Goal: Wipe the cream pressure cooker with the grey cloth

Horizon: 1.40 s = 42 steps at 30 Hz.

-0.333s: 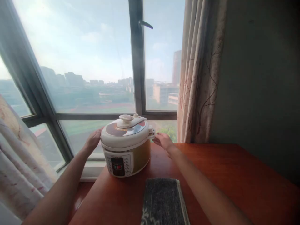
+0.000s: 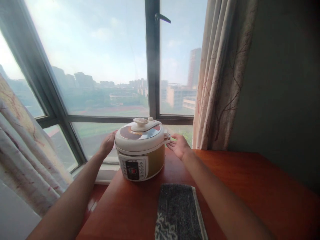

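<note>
i have the left hand (image 2: 108, 143) against the cooker (image 2: 140, 145), centre frame, grip too hidden to tell; the right hand (image 2: 180, 147), loosely spread, at its side handle (image 2: 166, 136).

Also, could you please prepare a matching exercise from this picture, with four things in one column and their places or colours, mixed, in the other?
1. Cooker
2. Dark cloth
3. Window handle
4. Right fingers

A. At the right side of the cooker
B. White on top, gold-brown on the side
C. High on the window frame
D. Flat on the red-brown table

Pairs: 1-B, 2-D, 3-C, 4-A
</note>
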Motion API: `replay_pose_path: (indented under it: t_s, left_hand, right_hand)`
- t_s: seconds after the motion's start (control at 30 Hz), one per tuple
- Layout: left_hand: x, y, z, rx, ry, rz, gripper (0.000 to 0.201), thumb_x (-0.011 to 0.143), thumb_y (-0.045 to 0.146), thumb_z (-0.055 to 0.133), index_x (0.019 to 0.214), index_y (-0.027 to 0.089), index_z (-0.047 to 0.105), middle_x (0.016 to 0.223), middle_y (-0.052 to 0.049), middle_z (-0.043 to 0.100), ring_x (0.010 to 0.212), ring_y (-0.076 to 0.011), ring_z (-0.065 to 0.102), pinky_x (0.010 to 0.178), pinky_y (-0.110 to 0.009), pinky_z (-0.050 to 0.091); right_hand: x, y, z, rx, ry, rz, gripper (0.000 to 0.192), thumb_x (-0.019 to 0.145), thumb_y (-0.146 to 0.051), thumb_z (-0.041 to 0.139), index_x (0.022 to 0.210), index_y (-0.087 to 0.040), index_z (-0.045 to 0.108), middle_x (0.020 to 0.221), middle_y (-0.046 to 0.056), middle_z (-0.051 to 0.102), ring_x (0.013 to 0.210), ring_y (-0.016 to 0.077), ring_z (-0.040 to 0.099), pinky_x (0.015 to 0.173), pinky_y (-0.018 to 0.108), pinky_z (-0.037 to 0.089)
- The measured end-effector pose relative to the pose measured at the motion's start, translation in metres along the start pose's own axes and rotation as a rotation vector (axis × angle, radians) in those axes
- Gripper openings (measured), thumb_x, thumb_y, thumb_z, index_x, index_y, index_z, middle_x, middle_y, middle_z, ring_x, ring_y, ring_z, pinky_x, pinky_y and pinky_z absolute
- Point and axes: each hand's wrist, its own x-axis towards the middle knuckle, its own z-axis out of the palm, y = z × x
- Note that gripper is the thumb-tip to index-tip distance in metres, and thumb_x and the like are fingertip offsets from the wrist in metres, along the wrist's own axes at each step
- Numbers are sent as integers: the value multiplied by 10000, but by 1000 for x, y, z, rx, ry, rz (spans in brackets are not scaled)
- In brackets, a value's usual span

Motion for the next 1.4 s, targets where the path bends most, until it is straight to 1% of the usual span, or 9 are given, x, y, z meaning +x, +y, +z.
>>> replay_pose_path:
  t_s: [0.1, 0.2, 0.37, 0.6, 0.73, 0.9, 1.13, 1.3, 1.4]
  left_hand:
    - [1, -3, 0, -46, -45, -7, 627, 936, 557, 296, 1184, 101, 647, 1288, -166, 663, 1261, -283, 562, 1121, -437, 382]
    - [-1, -5, 3, -18, -30, -11, 607, 945, 530, 282, 1178, 109, 652, 1316, -166, 646, 1292, -283, 538, 1140, -435, 357]
    - [-7, 2, 21, 16, -46, -3, 649, 962, 529, 230, 1226, 89, 627, 1341, -179, 625, 1298, -275, 533, 1140, -425, 352]
    - [-17, 25, 61, 78, -70, 45, 658, 979, 503, 185, 1212, 104, 653, 1328, -152, 642, 1313, -278, 524, 1131, -438, 365]
    - [-24, 43, 81, 114, -131, 110, 640, 990, 471, 174, 1231, 126, 656, 1355, -134, 627, 1312, -272, 528, 1119, -438, 382]
    - [-29, 64, 102, 113, -190, 159, 651, 999, 466, 179, 1251, 99, 654, 1359, -148, 624, 1329, -281, 513, 1127, -434, 382]
    - [-39, 87, 118, 122, -262, 259, 587, 1014, 465, 202, 1307, 183, 625, 1416, -79, 587, 1352, -245, 491, 1133, -396, 377]
    - [-44, 93, 119, 131, -293, 278, 551, 1017, 461, 227, 1330, 214, 608, 1438, -75, 566, 1392, -234, 448, 1124, -373, 384]
    - [-46, 92, 119, 135, -298, 306, 536, 1020, 469, 236, 1375, 243, 569, 1466, -55, 537, 1405, -227, 431, 1127, -370, 381]
  right_hand:
    - [0, -8, -1, 5, 28, 67, 137, 744, -139, 505, 872, -162, 548, 743, 85, 608, 688, 178, 643, 667, 294, 566]
    - [2, -17, -4, 0, 44, 91, 195, 732, -140, 515, 923, -146, 548, 788, 102, 612, 698, 185, 646, 657, 306, 572]
    - [3, -38, -17, -16, 72, 56, 261, 715, -131, 545, 973, -167, 533, 859, 106, 634, 752, 180, 661, 659, 281, 579]
    - [-4, -66, -56, -65, 138, -16, 261, 725, -125, 564, 982, -153, 527, 885, 154, 662, 788, 213, 689, 648, 289, 588]
    - [-9, -78, -80, -82, 187, -68, 246, 737, -135, 560, 981, -149, 536, 893, 165, 674, 777, 214, 698, 627, 281, 588]
    - [-17, -92, -111, -84, 227, -100, 246, 733, -140, 551, 978, -142, 559, 881, 174, 685, 762, 224, 706, 628, 301, 598]
    - [-23, -96, -149, -99, 275, -116, 232, 758, -145, 537, 982, -121, 594, 829, 181, 698, 721, 224, 705, 624, 304, 600]
    - [-29, -93, -161, -78, 283, -98, 160, 817, -143, 492, 933, -135, 602, 767, 156, 703, 674, 217, 704, 623, 322, 606]
    - [-28, -89, -165, -44, 288, -116, 152, 834, -103, 474, 896, -134, 608, 732, 139, 705, 652, 198, 705, 616, 294, 605]
